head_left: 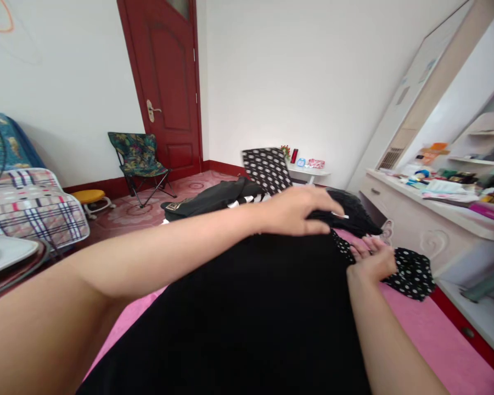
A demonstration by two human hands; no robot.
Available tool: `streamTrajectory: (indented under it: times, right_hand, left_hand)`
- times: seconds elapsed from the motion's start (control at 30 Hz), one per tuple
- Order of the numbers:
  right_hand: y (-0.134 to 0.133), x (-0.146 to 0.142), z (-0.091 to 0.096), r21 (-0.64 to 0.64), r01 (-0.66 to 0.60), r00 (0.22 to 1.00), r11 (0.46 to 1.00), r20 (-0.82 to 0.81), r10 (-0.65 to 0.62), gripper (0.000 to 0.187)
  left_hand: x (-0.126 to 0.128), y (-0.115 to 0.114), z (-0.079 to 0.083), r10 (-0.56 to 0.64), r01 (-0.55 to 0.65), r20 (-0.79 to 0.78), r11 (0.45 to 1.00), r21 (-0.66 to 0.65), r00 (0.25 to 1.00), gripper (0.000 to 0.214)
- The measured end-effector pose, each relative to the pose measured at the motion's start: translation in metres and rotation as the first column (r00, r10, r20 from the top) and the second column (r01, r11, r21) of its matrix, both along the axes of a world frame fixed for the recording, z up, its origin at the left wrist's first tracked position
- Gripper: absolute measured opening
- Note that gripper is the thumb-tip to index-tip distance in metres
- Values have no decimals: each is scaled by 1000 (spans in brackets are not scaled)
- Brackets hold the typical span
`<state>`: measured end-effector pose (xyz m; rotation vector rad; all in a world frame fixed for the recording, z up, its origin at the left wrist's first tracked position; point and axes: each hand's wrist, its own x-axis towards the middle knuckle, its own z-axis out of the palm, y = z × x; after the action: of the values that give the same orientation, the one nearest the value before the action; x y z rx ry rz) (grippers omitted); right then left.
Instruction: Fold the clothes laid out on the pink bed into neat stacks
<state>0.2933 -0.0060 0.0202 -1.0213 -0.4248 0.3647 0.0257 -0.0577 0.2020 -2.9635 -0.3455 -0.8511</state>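
The left hand (298,211), the nearer one, is curving loosely, thumb apart, over the far end of the big, smooth black cloth (267,312), which is stretching long from near to far. The right hand (374,260), half curled, is sitting by its right edge, near a white-dotted black cloth (415,274); I can't tell if either is gripping anything
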Motion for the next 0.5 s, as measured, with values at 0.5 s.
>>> streamTrajectory:
  times: [0.5]
  right_hand:
    - [-11, -102, 15, -508, -398, 423, 764, 637, 644, 42]
  left_hand:
    - [-177, -26, -118, 684, -926, -626, 299, -230, 376, 53]
